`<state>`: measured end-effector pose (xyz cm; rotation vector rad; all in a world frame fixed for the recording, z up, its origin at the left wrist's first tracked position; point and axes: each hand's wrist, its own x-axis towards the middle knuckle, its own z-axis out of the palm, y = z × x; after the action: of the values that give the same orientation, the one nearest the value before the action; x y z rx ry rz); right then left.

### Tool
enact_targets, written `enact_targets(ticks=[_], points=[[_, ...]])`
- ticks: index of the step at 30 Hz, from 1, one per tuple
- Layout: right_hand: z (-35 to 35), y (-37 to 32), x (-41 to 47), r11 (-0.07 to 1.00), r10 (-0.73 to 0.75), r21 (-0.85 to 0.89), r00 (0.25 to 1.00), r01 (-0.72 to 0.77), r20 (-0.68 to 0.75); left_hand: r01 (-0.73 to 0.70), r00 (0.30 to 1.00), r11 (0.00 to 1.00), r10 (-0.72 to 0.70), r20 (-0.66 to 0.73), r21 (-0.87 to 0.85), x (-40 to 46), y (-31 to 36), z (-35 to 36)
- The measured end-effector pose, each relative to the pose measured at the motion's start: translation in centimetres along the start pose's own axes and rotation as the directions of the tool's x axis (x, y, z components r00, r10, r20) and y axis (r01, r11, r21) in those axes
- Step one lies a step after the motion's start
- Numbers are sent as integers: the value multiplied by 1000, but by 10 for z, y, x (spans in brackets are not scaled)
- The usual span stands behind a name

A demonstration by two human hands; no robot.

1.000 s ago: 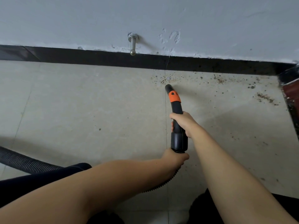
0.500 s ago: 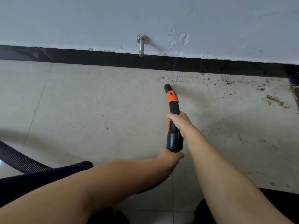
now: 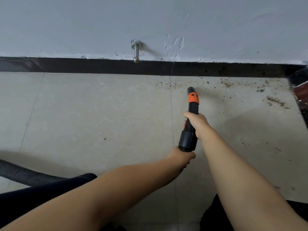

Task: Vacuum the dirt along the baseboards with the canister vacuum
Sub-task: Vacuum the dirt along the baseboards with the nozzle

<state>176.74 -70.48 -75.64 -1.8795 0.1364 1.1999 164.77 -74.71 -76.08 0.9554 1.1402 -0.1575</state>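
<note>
Near the baseboard point(image 3: 100, 66), both hands' fingers grasp the nozzle point(image 3: 191, 117), open floor point(image 3: 91, 114) leftward.

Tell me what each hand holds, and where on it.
Right hand grips the vacuum nozzle mid-shaft, below its orange band. Left hand grips the ribbed hose where it joins the nozzle.

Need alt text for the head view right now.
Both hands grip a black vacuum nozzle with an orange collar, right hand ahead of left hand, its tip at scattered dirt beside the dark baseboard.
</note>
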Motion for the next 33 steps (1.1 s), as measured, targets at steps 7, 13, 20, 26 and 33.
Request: enact_targets(ticks=[7, 13, 20, 26, 33], points=[[51, 10, -12, 984, -3, -173, 984, 34, 178, 14, 992, 997, -23, -122, -74, -8, -21, -29], [82, 9, -16, 980, -18, -189, 971, 65, 239, -1, 982, 995, -17, -190, -96, -12, -21, -56], [69, -3, -9, 995, -40, -91, 993, 50, 108, 23, 994, 1000, -23, -111, 5, -3, -3, -58], [21, -9, 1, 1000, -11, 28, 999, 12, -35, 19, 1000, 994, -19, 2, 106, 7, 12, -28], [13, -19, 12, 999, -24, -33, 1000, 24, -2, -14, 1000, 999, 13, -22, -36, 11, 15, -8]])
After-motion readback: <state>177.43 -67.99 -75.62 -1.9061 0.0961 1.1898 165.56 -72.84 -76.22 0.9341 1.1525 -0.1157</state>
